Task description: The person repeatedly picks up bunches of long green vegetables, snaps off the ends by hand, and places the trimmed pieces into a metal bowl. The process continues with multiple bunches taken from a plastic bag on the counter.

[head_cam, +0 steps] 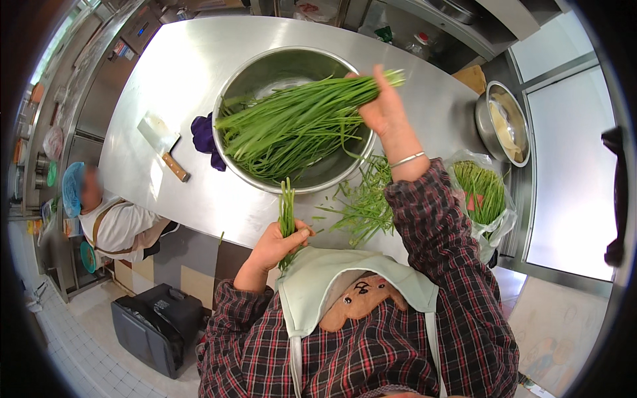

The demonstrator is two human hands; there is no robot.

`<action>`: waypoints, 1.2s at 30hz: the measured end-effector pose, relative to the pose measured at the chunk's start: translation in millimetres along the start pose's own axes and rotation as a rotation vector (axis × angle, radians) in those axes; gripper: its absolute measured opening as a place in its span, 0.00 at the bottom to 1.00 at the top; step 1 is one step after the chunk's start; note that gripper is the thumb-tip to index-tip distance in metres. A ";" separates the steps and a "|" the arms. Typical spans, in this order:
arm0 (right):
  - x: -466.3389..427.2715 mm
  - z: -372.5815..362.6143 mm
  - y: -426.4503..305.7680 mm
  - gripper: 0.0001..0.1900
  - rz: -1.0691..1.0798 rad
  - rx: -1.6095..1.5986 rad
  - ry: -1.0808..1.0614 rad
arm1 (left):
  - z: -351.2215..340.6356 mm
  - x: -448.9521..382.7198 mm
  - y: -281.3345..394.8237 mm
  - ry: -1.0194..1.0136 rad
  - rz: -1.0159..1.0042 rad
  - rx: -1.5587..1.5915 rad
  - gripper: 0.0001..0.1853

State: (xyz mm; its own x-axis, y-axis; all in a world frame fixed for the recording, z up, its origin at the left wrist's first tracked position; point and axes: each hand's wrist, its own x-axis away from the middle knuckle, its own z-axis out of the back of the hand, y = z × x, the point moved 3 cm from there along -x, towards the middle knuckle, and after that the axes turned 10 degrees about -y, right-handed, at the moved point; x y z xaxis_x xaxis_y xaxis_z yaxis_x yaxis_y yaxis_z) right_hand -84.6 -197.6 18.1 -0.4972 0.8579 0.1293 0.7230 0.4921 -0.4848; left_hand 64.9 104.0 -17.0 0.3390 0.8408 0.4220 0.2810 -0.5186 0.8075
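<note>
My right hand (380, 107) grips a bunch of long green garlic chives (308, 109) by its pale cut end, over the right rim of a large stainless steel basin (234, 171). The bunch stretches leftward across the basin, above more chives (283, 161) inside it; where one lot ends and the other begins is hard to tell. Close to my apron at the table's front edge, my left hand (278, 244) is closed around a small upright bundle of chives (287, 209). Loose chive trimmings (368, 204) lie in a heap on the table below my right forearm.
A cleaver (161, 142) with a wooden handle and a purple cloth (203, 137) lie left of the basin on the steel table (164, 64). At right are a plastic bag of chives (480, 194) and a tilted metal bowl (502, 124). A person (117, 219) stands beyond the left edge, near a dark bin (154, 323).
</note>
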 end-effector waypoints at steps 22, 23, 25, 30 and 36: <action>113.4 -26.5 96.1 0.16 -0.156 1.574 -0.655 | -9.9 -7.0 27.0 -0.160 -0.017 0.076 0.12; 115.6 -19.3 92.2 0.16 -0.246 1.365 -0.587 | -10.0 -7.5 26.6 -0.163 -0.012 0.099 0.12; 123.7 -21.6 81.4 0.15 -0.407 0.947 -0.446 | -12.7 -13.9 27.3 -0.169 0.007 0.100 0.12; 132.0 -18.6 58.2 0.11 -0.310 0.947 -0.282 | -24.0 -34.4 33.0 -0.213 0.008 0.086 0.12; 83.7 -10.9 15.8 0.08 0.075 1.407 -0.151 | -17.6 -45.4 57.1 -0.124 -0.142 0.123 0.13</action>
State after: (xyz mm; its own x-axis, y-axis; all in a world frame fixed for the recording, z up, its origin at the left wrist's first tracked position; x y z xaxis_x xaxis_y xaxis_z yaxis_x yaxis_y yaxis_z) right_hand -109.5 -116.4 30.6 -0.5904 0.8069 0.0165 -0.2802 -0.1857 -0.9418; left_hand 49.7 39.0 17.2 0.3937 0.8852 0.2477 0.4384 -0.4176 0.7959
